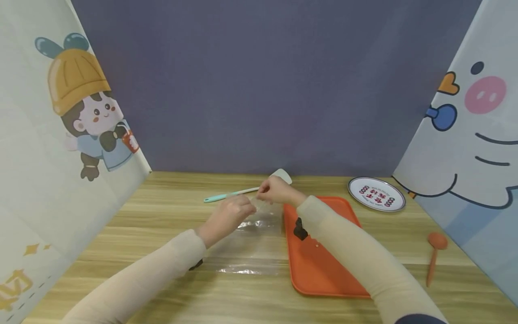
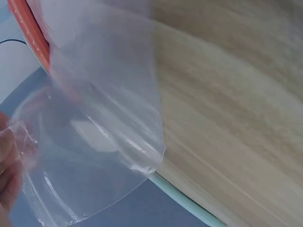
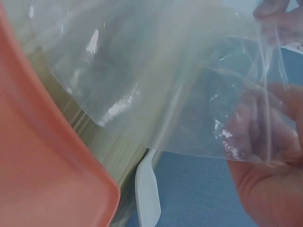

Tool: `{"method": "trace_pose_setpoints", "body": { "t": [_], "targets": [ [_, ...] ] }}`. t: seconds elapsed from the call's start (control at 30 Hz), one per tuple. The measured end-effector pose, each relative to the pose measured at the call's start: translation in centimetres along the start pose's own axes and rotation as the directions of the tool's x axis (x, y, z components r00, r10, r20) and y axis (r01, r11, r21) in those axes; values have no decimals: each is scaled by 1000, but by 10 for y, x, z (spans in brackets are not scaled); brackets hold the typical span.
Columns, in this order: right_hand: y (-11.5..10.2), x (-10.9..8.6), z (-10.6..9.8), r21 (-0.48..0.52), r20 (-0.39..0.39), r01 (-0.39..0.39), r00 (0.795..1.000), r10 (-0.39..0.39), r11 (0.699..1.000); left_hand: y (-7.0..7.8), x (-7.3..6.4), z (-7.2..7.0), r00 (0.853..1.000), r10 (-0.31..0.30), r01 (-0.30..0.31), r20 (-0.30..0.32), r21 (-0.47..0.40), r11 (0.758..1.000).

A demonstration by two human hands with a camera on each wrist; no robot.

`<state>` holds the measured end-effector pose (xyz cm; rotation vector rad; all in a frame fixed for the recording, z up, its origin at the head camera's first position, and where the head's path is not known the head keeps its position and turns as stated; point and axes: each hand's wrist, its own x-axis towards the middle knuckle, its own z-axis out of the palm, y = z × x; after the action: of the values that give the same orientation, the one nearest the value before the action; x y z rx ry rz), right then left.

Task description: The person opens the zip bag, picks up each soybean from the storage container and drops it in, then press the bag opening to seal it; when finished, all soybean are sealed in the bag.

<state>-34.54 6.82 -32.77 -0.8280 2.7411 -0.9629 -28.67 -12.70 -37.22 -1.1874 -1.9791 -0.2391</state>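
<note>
The right hand (image 1: 279, 190) is pinching a clear, thin plastic bag (image 1: 255, 243) by its raised end, thumb and fingertips pressing together on the film. The left hand (image 1: 230, 213) is doing much the same, its fingers curling in and gripping the film just beside. So the bag is hanging from both hands over the middle of the wood-grain tabletop (image 1: 154, 211), left of the orange-red rectangular plastic tray (image 1: 317, 272). Hard to tell whether its lower end is touching the wood.

Going by the grip, the person is probably working the bag's mouth apart. If so, the next move is calling for one layer per hand and a gentle pull, since film like this is likely clinging to itself.

Container-wise: no contents are showing through the bag. The cream right sleeve (image 1: 352, 252) is covering a chunk of the tray, so whatever's under there is staying a mystery. A white oval plate with red lettering (image 1: 374, 195) is lying in the tabletop's far right corner, showing just its print. An orange-red round-bowled spoon (image 1: 437, 242) is resting near the right edge, and a pale spatula with a turquoise handle (image 1: 226, 195) is lying near the far edge, partly behind the right hand.
</note>
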Motion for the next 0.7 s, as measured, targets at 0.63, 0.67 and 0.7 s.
{"method": "trace_pose_setpoints", "body": {
  "t": [0.63,0.67,0.7],
  "targets": [
    [-1,7,0,49,-117,-116,986,121,992,23,-2,-12,992,-46,55,115,-71,996],
    [-1,7,0,47,-124,-119,984,124,992,25,-3,-12,993,-46,52,109,-61,997],
    [-1,8,-1,50,-127,-124,983,130,991,26,-3,-12,994,-44,50,100,-53,997]
  ]
}}
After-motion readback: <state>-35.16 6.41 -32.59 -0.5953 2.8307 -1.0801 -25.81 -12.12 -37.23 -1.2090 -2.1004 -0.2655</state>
